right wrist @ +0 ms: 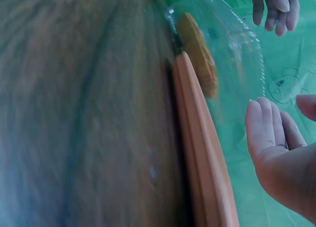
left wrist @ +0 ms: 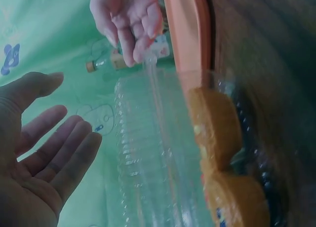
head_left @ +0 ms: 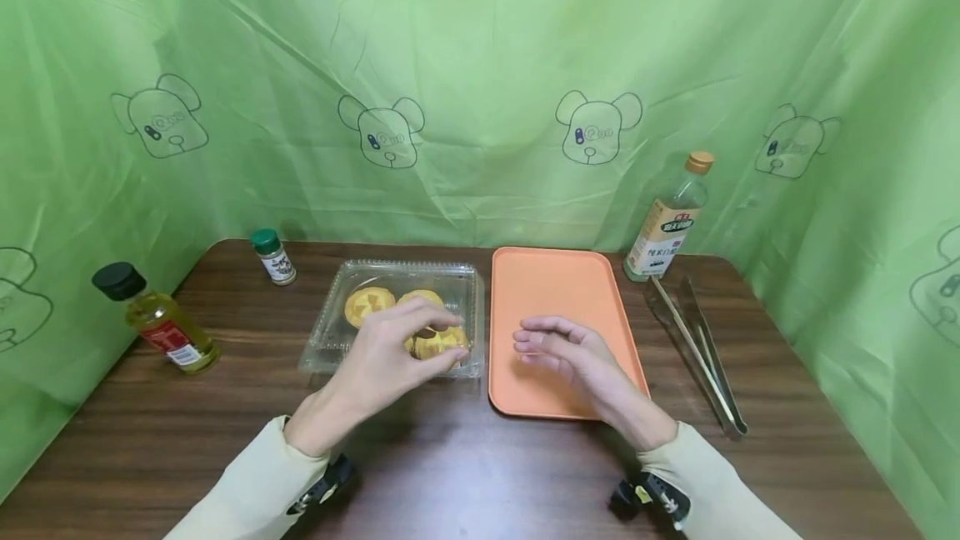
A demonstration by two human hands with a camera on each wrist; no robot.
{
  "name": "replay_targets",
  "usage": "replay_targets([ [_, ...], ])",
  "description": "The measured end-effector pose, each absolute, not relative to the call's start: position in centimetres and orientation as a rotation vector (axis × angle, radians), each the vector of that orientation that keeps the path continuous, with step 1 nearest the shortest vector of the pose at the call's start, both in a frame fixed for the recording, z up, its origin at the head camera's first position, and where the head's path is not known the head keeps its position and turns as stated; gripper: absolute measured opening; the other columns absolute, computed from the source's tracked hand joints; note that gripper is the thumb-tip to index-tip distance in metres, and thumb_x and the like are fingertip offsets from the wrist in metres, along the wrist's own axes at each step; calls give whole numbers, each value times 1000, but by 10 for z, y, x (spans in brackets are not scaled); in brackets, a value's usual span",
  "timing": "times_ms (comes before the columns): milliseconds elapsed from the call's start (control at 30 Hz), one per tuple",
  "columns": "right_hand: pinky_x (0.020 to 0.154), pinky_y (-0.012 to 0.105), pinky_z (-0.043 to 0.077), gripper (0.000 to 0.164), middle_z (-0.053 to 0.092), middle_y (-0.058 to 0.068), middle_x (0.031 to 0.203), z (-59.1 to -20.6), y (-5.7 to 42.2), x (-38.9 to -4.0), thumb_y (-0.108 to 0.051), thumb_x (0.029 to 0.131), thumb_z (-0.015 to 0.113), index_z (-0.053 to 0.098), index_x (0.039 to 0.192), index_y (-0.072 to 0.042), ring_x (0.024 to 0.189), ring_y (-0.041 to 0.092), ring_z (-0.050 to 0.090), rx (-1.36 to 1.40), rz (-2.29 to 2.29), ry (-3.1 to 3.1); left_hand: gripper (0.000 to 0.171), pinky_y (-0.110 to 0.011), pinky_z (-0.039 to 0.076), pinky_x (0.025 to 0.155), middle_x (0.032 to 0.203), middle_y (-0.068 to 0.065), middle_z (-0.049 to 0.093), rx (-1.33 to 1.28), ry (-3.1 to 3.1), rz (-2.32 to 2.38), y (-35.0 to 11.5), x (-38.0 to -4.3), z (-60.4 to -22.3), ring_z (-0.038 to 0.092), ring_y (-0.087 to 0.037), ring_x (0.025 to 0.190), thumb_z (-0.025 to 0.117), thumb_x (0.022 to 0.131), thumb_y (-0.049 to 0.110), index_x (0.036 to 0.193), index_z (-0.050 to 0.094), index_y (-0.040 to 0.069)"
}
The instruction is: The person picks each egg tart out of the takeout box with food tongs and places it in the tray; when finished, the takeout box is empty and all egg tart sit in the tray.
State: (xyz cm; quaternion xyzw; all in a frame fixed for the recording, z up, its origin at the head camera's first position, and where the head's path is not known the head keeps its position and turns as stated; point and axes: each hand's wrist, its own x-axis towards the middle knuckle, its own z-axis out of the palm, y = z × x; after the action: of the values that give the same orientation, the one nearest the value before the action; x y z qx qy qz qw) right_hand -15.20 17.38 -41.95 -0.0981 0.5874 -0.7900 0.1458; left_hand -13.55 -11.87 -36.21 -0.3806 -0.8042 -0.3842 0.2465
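Observation:
My left hand (head_left: 378,361) hovers over the right front part of a clear plastic clamshell box (head_left: 324,332), thumb and fingers spread apart with nothing between them. Several round yellow pastries (head_left: 369,305) lie inside the box, partly hidden by that hand. In the left wrist view, the fingers (left wrist: 74,160) stand apart from the ribbed clear plastic (left wrist: 133,153), with golden pastry sides (left wrist: 217,128) showing through it. Over the orange tray (head_left: 551,286) is my right hand (head_left: 573,357), fingers loosely bent and holding nothing. The right wrist view shows its palm (right wrist: 279,160) above the tray's edge.
On the left stand an oil bottle (head_left: 168,327) with a black cap and a green-lidded spice jar (head_left: 275,258). A glass bottle (head_left: 667,227) stands at the back right, and metal tongs (head_left: 701,357) lie right of the tray. Green cloth (head_left: 480,48) hangs behind the table.

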Motion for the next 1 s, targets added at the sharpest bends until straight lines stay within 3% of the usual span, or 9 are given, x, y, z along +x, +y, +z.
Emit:
replay_targets([
  [333, 103, 44, 57, 40, 71, 25, 118, -433, 152, -149, 0, 100, 68, 56, 132, 20, 108, 28, 73, -256, -2155, 1638, 30, -26, 62, 81, 104, 1, 78, -1051, -2219, -1048, -110, -125, -378, 74, -14, 89, 93, 78, 4, 104, 79, 10],
  [600, 96, 39, 61, 38, 74, 24, 116, -436, 149, -147, 0, 100, 67, 57, 132, 20, 103, 26, 75, -296, -2066, 1565, 23, -26, 62, 74, 92, -2, 76, -1009, -2280, -1090, -101, -114, -392, 71, -15, 80, 90, 78, -4, 96, 80, 5],
  [800, 93, 39, 62, 35, 75, 23, 114, -437, 145, -147, -4, 100, 70, 64, 129, 15, 101, 25, 76, -283, -2014, 1532, 20, -22, 61, 73, 90, 0, 77, -938, -2301, -971, -96, -110, -396, 72, -11, 80, 91, 77, -4, 91, 81, 6],
  [1000, 88, 36, 64, 27, 77, 19, 107, -438, 140, -146, -3, 100, 69, 67, 123, 12, 95, 23, 77, -276, -2003, 1520, 22, -26, 62, 71, 88, 1, 76, -863, -2338, -834, -89, -106, -399, 71, -11, 77, 94, 74, -3, 89, 83, 7],
])
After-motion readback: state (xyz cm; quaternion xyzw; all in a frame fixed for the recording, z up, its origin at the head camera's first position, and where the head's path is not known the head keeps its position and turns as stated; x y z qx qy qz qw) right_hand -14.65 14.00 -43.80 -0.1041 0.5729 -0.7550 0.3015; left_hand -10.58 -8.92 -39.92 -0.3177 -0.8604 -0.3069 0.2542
